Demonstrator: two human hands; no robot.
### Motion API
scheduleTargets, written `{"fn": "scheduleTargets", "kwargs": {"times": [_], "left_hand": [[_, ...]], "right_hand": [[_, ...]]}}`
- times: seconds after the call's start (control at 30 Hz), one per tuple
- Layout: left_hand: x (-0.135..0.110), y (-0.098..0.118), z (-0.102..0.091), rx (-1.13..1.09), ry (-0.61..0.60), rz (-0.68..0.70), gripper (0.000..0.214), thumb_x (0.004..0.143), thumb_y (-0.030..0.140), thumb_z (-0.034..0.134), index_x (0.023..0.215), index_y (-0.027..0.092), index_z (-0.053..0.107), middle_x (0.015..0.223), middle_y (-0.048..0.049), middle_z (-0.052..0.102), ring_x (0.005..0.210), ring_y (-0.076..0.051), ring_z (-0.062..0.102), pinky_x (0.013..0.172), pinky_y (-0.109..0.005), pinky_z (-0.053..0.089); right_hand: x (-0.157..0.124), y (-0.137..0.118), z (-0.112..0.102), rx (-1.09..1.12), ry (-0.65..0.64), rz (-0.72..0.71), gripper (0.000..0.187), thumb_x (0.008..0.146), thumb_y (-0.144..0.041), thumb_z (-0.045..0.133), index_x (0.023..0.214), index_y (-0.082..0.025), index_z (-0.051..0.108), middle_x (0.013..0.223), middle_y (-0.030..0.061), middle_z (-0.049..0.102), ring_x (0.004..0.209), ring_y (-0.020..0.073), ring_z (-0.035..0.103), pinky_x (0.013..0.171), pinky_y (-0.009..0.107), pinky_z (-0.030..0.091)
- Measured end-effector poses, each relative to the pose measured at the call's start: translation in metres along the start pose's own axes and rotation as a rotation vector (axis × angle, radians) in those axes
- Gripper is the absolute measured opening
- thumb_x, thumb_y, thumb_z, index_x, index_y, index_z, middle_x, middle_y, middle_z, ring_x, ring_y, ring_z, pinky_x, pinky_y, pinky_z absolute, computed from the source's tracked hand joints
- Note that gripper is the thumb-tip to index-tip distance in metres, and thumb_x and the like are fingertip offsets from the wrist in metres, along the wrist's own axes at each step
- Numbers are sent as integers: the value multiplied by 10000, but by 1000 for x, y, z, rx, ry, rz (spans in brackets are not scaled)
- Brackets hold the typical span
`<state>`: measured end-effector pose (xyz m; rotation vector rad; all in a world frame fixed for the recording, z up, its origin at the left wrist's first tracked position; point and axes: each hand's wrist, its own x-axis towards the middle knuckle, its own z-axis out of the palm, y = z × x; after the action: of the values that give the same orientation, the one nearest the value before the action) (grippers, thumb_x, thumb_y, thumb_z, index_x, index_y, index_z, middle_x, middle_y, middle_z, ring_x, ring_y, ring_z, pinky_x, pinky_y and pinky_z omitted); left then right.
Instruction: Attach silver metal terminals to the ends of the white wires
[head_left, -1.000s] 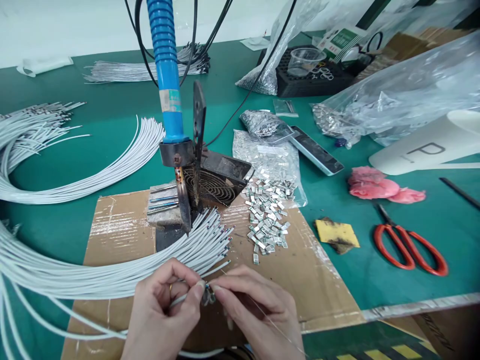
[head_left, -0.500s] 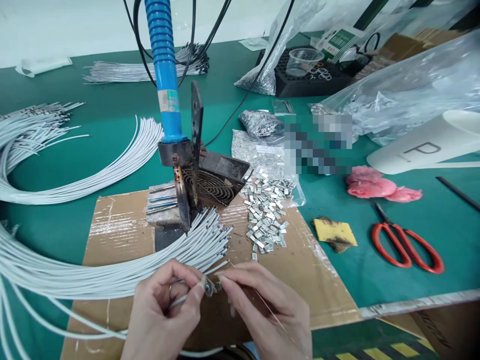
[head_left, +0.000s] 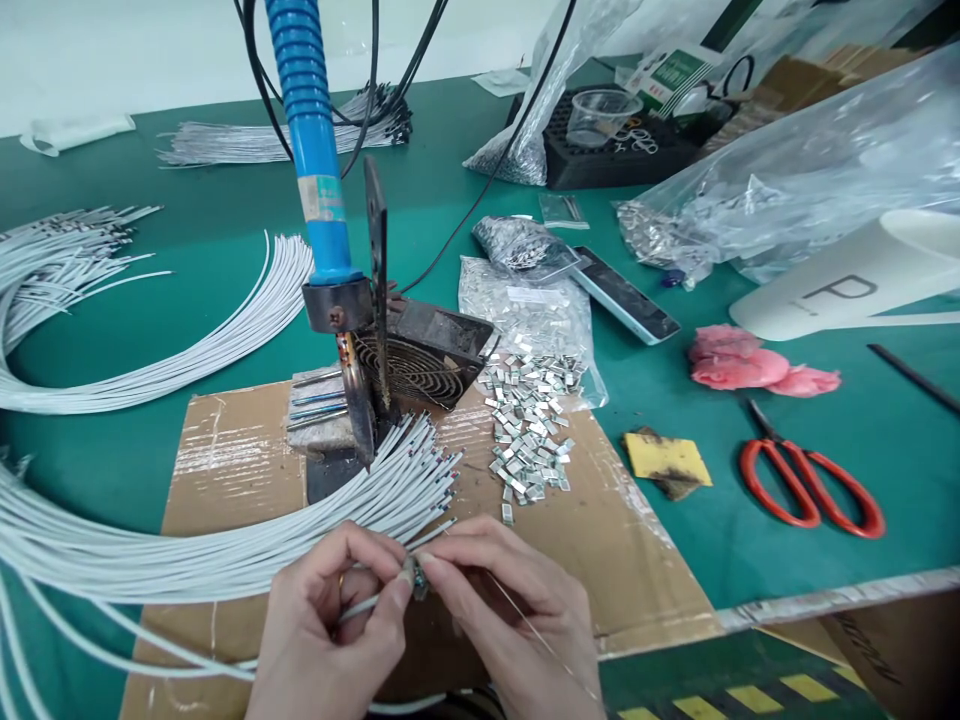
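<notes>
My left hand [head_left: 330, 625] pinches the end of one white cable [head_left: 360, 605] near the front edge of a cardboard sheet [head_left: 637, 560]. My right hand [head_left: 510, 620] is closed in a pinch against that cable tip, where a small metal clip [head_left: 417, 579] sits between the fingertips of both hands. A thin solder wire [head_left: 536, 640] runs over my right hand. Just beyond lies a fanned bundle of white cables [head_left: 225, 550] with coloured tips. A pile of small metal clips [head_left: 529, 430] is spread on the cardboard behind my right hand.
A blue-handled soldering iron [head_left: 315, 180] stands in a holder over a small black fan [head_left: 420, 365]. More cable bundles [head_left: 150, 360] lie at the left. Red scissors [head_left: 806, 480], a yellow sponge [head_left: 667, 460], pink cloth [head_left: 742, 365], a phone [head_left: 626, 297] and plastic bags [head_left: 787, 190] lie at the right.
My hands stay together at the cable tip, with small finger shifts around the clip. The view has drifted slightly right and down.
</notes>
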<state>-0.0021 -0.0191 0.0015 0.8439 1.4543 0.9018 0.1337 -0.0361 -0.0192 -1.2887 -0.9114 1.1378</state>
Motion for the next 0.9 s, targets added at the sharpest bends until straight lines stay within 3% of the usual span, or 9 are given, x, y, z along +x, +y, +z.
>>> {"fn": "scheduleTargets", "kwargs": {"times": [0.33,0.5,0.8,0.9], "left_hand": [[0,-2,2,-8,19,21,163,646,175,799,599,181,643,702,15,691,453,-29,316,438,-184,205],[-1,0,5,0,51,23,158,635,179,798,597,171,645,716,10,697,453,-21,340,453,-174,209],[-1,-2,8,23,91,48,160,619,169,799,598,164,641,713,18,692,437,-5,310,450,-157,193],[-1,-2,10,-10,120,52,150,613,166,794,589,174,646,695,14,692,469,-26,398,456,-138,220]], "right_hand": [[1,2,-3,13,-14,-4,164,856,-158,773,777,-289,833,736,-10,716,627,124,639,558,186,492],[4,4,-8,-61,-82,-53,166,865,-140,764,809,-277,839,742,-4,733,640,130,671,564,179,514],[3,6,-3,-41,-18,-26,157,874,-166,764,786,-280,826,738,-16,718,653,123,648,576,184,478],[2,7,-3,-74,-19,-30,141,911,-216,744,835,-297,832,749,-19,699,648,121,620,575,193,465]]}}
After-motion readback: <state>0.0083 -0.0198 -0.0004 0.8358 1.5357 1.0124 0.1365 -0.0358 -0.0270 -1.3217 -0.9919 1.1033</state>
